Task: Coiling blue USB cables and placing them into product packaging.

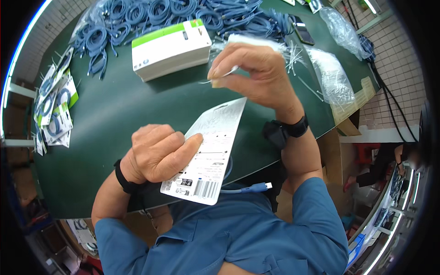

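Observation:
My left hand (160, 153) is closed on a white printed backing card (214, 146), thumb pressed on its back face, holding it tilted over the table's near edge. From behind the card's lower right a blue cable (250, 188) sticks out, its plug end bare; the rest of it is mostly hidden. Above and to the right, my right hand (259, 73) pinches a thin white cable tie (233, 70) between thumb and fingers, apart from the card. Several loose white cable ties (293, 57) lie beyond that hand.
A white and green box (172, 50) stands on the dark green table (114, 105). Coiled blue cables (158, 11) heap along the far side. Carded cables (57, 114) pile at the left edge. At right lie a clear bag of ties (332, 75) and a phone (302, 31).

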Tool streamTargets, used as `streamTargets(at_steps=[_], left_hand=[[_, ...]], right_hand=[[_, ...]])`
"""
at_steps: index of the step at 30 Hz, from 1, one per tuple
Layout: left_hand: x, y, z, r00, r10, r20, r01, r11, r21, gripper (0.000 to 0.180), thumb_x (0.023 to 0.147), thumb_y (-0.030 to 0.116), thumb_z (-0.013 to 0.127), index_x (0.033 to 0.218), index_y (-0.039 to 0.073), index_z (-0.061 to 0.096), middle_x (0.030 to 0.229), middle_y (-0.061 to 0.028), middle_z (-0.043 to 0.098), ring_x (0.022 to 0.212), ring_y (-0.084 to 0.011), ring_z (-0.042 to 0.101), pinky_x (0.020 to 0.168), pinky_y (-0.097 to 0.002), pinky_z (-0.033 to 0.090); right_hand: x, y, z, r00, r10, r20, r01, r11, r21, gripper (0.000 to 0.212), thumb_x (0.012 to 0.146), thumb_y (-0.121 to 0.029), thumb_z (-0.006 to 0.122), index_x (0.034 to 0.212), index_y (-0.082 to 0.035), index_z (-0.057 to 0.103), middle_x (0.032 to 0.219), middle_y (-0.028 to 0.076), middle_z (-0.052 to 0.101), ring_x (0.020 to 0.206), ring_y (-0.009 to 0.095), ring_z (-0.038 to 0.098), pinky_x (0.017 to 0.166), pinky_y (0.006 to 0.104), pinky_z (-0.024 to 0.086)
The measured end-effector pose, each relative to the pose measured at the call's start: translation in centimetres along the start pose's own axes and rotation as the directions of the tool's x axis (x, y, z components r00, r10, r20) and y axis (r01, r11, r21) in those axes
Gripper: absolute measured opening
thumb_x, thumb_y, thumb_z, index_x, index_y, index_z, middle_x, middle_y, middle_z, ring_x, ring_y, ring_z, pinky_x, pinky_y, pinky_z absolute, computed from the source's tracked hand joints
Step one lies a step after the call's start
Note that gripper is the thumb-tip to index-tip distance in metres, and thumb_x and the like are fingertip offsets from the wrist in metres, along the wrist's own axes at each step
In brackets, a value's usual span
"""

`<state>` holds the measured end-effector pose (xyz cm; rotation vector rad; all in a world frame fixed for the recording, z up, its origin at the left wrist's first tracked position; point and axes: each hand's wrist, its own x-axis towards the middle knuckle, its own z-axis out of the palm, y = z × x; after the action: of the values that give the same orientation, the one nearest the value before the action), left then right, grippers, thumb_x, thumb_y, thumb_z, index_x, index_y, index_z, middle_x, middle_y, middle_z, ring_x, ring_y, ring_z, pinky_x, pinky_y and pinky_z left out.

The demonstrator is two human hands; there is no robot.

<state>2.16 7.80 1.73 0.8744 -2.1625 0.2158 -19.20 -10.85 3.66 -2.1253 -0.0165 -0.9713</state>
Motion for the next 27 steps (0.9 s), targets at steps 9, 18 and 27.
streamTargets(at_steps=[9, 18, 27], left_hand=[[0.2, 0.8, 0.4, 0.991, 0.126, 0.037, -0.128, 0.991, 0.038, 0.041, 0.078, 0.022, 0.079, 0.115, 0.006, 0.074, 0.065, 0.0066, 0.04, 0.054, -0.0066, 0.043, 0.045, -0.025, 0.028], [0.0, 0.9, 0.9, 0.984, 0.173, -0.032, -0.172, 0.984, 0.04, 0.039, 0.074, 0.021, 0.079, 0.11, 0.007, 0.076, 0.063, 0.0074, 0.037, 0.051, -0.0056, 0.041, 0.044, -0.0245, 0.026], [0.0, 1.1, 1.1, 0.986, 0.159, -0.052, -0.158, 0.987, 0.03, 0.039, 0.072, 0.021, 0.08, 0.109, 0.007, 0.076, 0.063, 0.007, 0.038, 0.052, -0.0057, 0.043, 0.044, -0.0241, 0.027]], right_hand=[[0.0, -2.7, 0.7, 0.995, 0.043, 0.089, -0.073, 0.924, 0.375, 0.016, 0.087, 0.008, 0.076, 0.101, 0.003, 0.07, 0.092, 0.019, 0.074, 0.079, 0.022, 0.074, 0.067, 0.0299, 0.059], [0.4, -2.4, 2.5, 0.977, -0.143, 0.158, 0.061, 0.898, 0.437, 0.018, 0.081, 0.005, 0.081, 0.095, 0.003, 0.07, 0.081, 0.02, 0.075, 0.07, 0.025, 0.074, 0.059, 0.0306, 0.054], [0.2, -3.3, 3.1, 0.991, -0.022, 0.129, -0.034, 0.907, 0.419, 0.017, 0.078, 0.005, 0.083, 0.09, 0.003, 0.071, 0.078, 0.02, 0.075, 0.071, 0.027, 0.076, 0.06, 0.0323, 0.056]])
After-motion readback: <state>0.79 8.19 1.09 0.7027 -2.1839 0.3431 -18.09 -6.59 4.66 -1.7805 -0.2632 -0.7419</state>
